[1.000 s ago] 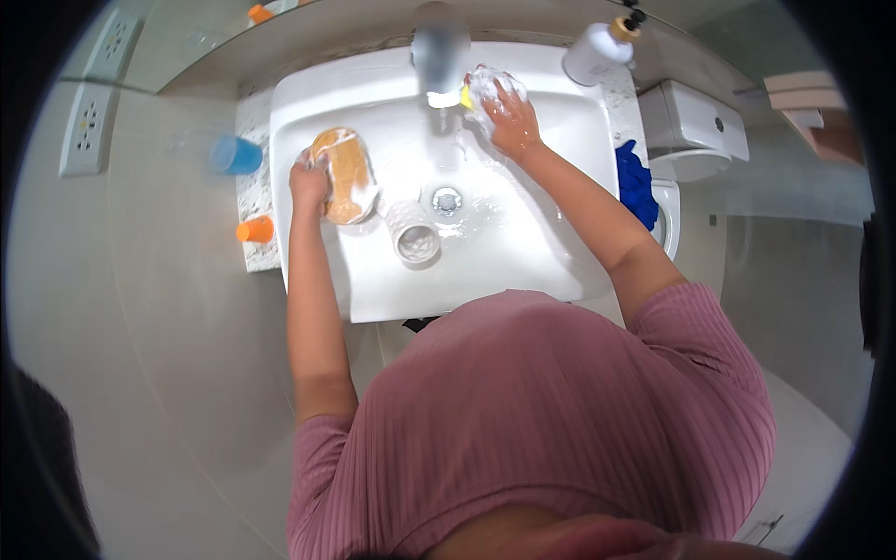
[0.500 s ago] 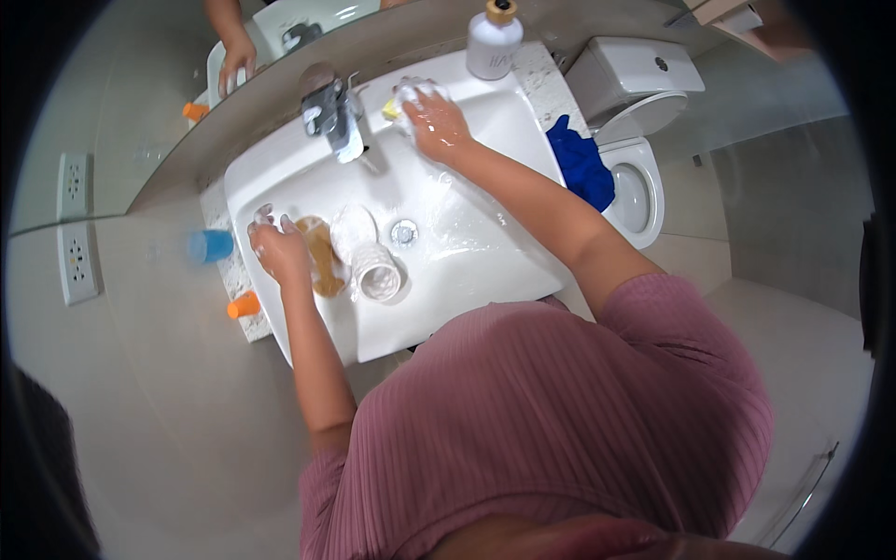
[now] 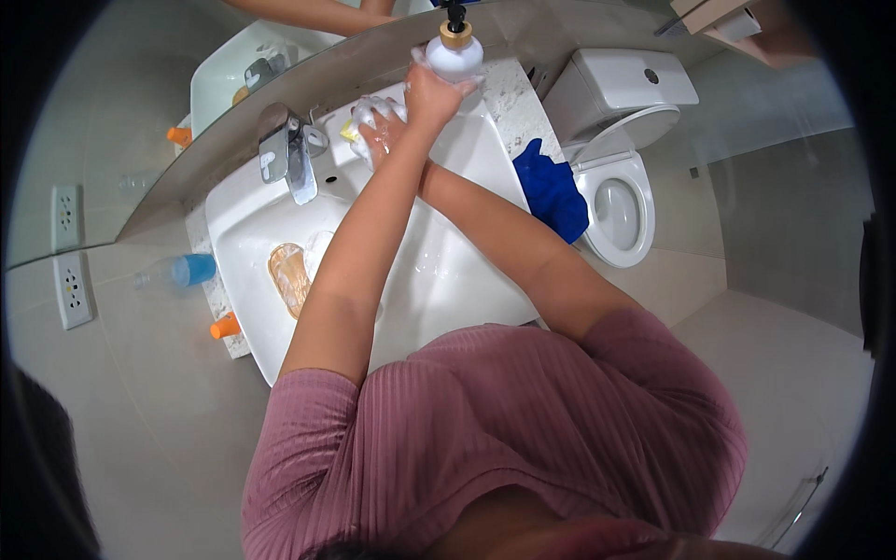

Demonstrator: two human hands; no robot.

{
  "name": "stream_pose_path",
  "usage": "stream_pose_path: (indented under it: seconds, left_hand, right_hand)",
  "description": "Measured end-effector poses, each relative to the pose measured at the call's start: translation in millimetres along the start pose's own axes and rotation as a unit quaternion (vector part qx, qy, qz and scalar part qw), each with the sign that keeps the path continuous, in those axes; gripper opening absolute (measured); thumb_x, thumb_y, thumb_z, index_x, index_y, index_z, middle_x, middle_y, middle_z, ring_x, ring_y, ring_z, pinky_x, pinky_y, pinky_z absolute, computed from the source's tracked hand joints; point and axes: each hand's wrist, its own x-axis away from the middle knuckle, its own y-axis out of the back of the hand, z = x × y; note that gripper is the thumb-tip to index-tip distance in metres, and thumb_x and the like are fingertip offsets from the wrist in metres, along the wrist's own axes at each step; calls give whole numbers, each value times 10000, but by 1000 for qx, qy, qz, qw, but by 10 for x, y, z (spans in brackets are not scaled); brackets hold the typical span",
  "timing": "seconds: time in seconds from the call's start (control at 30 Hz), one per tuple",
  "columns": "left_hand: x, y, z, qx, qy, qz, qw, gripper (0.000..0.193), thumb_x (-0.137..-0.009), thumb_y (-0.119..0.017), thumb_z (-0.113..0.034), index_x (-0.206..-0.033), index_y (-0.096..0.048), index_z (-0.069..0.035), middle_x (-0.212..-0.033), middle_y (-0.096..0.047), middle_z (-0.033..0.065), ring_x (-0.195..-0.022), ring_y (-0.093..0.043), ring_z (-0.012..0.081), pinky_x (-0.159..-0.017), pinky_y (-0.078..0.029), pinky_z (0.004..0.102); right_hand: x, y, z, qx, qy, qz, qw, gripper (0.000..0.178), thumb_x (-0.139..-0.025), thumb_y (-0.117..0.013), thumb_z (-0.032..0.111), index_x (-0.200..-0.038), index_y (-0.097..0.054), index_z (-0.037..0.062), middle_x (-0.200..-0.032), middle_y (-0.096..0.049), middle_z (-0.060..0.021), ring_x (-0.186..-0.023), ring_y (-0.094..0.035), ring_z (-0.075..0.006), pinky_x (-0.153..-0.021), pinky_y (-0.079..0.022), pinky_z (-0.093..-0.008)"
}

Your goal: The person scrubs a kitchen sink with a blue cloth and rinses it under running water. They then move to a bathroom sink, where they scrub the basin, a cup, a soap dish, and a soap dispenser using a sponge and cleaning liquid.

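Soaping step: your left hand gripped the white pump bottle, your foam-covered right hand cupped open just below — next, likely one press on the pump.

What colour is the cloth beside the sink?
Blue; the cloth shows in the head view, between sink and toilet.

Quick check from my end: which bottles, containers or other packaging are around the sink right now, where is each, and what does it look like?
Soap dispenser: back of the counter, round white body, tan collar, black pump; left hand on it.
Bottle: lying left of the sink, clear with blue end.
Small orange container: counter edge, front left.
Right hand: foamy, beside the dispenser.
No screens or signs visible.
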Motion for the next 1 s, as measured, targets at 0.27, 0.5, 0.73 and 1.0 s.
stream_pose_path:
  seconds: [0.27,0.5,0.73,1.0]
  left_hand:
    - [268,258,-376,52,-33,-30,998,842,-531,-861,-293,-1188,-428,8,-1044,-629,163,-957,-630,286,-848,-491,371]
    - [1024,1362,-565,83,-1,-63,995,787,-570,-868,-241,-1183,-453,26,-1065,-613,138,-967,-617,239,-858,-488,345]
    - [2153,1566,-234,146,172,-138,965,688,-623,-841,-154,-1167,-461,28,-1078,-579,133,-964,-591,214,-862,-474,339]
    - [2451,1338,-144,151,224,-62,961,625,-622,-838,-144,-1108,-488,35,-1011,-612,141,-904,-625,226,-805,-500,339]
  right_hand:
    - [-27,-53,-154,-54,-16,12,998,342,-866,-464,232,-1114,-567,19,-1283,-485,-222,-1238,-395,-387,-1056,-292,-502]
    - [-127,375,-674,66,-155,140,976,424,-890,-474,308,-1238,-524,73,-1322,-464,-189,-1260,-392,-352,-1072,-272,-495]
    - [430,574,-349,94,-86,80,989,396,-849,-479,209,-1216,-548,76,-1336,-460,-168,-1247,-413,-355,-1024,-342,-488]
    - [-226,114,-726,56,-167,198,964,491,-828,-468,234,-1308,-492,137,-1385,-424,-173,-1280,-401,-312,-1022,-353,-455]
